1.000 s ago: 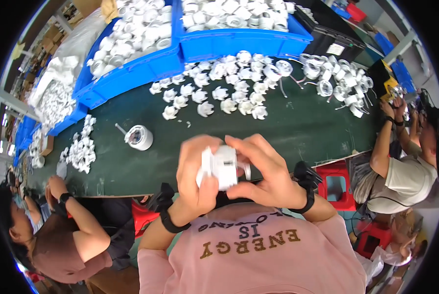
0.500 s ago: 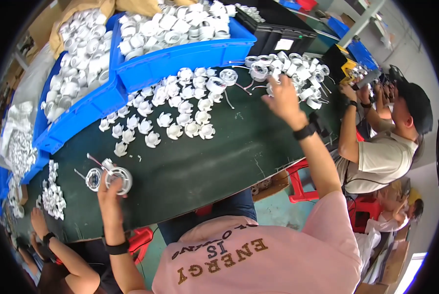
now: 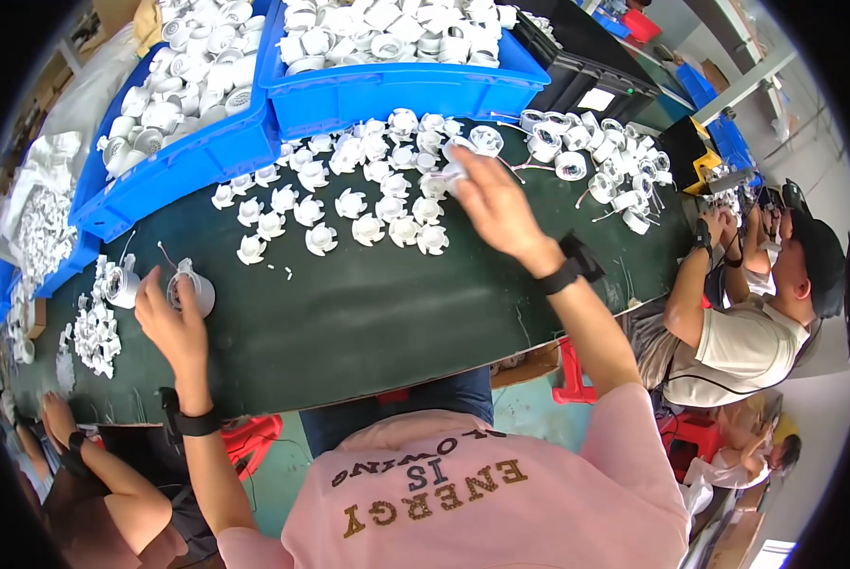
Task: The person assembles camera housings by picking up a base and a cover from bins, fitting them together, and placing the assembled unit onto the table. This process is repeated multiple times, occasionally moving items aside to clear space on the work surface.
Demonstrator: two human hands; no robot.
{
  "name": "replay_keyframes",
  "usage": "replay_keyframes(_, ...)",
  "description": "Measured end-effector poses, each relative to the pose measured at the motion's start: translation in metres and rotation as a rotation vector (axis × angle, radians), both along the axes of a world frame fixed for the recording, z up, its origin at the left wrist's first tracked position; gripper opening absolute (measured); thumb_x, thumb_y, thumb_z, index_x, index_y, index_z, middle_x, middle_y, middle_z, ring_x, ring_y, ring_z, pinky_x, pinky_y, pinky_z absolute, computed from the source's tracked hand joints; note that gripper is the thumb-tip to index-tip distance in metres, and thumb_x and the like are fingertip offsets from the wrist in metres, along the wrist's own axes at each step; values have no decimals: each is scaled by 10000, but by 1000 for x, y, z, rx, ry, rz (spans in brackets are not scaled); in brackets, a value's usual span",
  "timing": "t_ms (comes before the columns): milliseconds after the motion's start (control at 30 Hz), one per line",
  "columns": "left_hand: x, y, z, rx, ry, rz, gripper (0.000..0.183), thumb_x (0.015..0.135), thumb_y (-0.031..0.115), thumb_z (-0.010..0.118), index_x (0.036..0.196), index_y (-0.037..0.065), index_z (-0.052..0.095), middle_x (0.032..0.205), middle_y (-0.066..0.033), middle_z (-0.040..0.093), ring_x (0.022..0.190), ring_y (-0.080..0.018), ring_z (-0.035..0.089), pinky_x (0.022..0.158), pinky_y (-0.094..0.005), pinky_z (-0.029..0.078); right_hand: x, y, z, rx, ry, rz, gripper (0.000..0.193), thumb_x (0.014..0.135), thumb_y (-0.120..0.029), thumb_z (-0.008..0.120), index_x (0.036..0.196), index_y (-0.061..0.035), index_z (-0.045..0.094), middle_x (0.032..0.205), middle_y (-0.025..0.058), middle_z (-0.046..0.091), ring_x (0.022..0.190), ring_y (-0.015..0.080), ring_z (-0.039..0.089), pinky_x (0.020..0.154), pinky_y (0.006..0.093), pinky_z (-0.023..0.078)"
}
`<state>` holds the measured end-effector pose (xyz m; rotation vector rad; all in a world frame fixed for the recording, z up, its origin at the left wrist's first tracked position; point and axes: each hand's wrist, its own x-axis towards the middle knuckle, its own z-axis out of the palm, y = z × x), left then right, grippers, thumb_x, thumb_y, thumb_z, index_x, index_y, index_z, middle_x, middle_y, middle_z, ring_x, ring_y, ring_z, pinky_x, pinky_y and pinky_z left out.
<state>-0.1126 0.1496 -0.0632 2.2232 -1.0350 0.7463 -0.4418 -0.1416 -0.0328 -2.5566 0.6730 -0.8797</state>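
Observation:
My left hand [image 3: 173, 327] is at the left of the table, its fingers curled over the rim of a white round housing [image 3: 200, 296] with a thin wire. A second white housing [image 3: 121, 286] stands just left of that hand. My right hand [image 3: 496, 209] reaches over the right edge of a spread of white petal-edged plastic pieces [image 3: 368, 229]. Its fingertips close on a white plastic piece [image 3: 444, 180], blurred and partly covered by the fingers. Two white ring-shaped parts, one of them a round ring [image 3: 486, 140], lie just beyond these fingers.
Blue bins [image 3: 406, 95] heaped with white cylindrical parts line the back, next to a black box [image 3: 586, 71]. Wired white housings [image 3: 624, 171] are piled at the right. Small white pieces [image 3: 98, 337] lie far left. Co-workers sit on both sides, including a capped person [image 3: 747, 313].
My right hand has moved left from the wired housings to the petal-edged pieces. My left hand has shifted left and away from me with the housing, and the view has turned slightly.

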Motion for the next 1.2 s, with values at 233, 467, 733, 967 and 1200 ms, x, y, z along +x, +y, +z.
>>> replay_keyframes(233,-103,7,32,-15,376,-447,363,826,47,608,1175,-9,527,1210,-201,496,1136,-361,465,984,-415,353,-4,18,-25,-285,191,-84,420,883,-149,562,1301,-165,519,1144,205,511,1019,368,501,912,451,387)
replay_keyframes(467,-142,10,21,-108,626,-571,310,831,11,566,1141,-2,551,1187,-163,534,1111,-298,516,972,-364,376,-70,14,-25,156,-165,-246,457,1019,-311,343,1363,-24,429,1280,134,496,1139,230,480,989,330,351)
replay_keyframes(733,-154,-2,21,-115,634,-675,292,815,29,596,1101,-15,555,1134,-179,542,1030,-343,516,899,-400,409,-71,10,-34,146,-60,-174,466,1016,-317,346,1378,-31,411,1260,155,485,1146,264,457,1009,338,320)
replay_keyframes(967,-156,-4,17,-78,683,-677,302,811,1,585,1113,7,561,1150,-165,553,1073,-315,529,941,-371,401,-68,9,-39,91,-4,-188,457,1016,-311,350,1376,-38,414,1240,168,484,1146,277,457,1012,346,324)
replay_keyframes(1200,-163,-16,29,-74,674,-724,314,770,-7,621,1079,-11,563,1100,-176,548,1009,-343,520,872,-396,424,-55,13,-33,-155,263,-292,383,979,-227,431,1330,-78,459,1138,190,488,1040,340,479,921,392,375)
